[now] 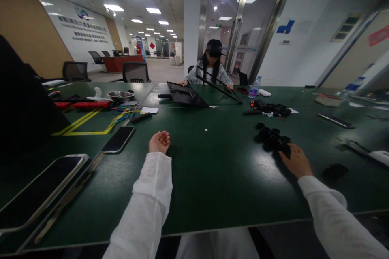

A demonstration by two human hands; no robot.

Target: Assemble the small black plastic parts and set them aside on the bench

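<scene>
My left hand rests palm up on the dark green table, fingers loosely curled, with nothing in it. My right hand lies at the near edge of a pile of small black parts, its fingers closed round one black part. Both arms wear white sleeves. A single black part lies apart, to the right of my right hand.
A phone lies left of my left hand; a larger dark screen lies at the near left. Across the table a seated person handles a black flat panel. More black parts, a metal bowl, coloured cables and a bottle lie farther off.
</scene>
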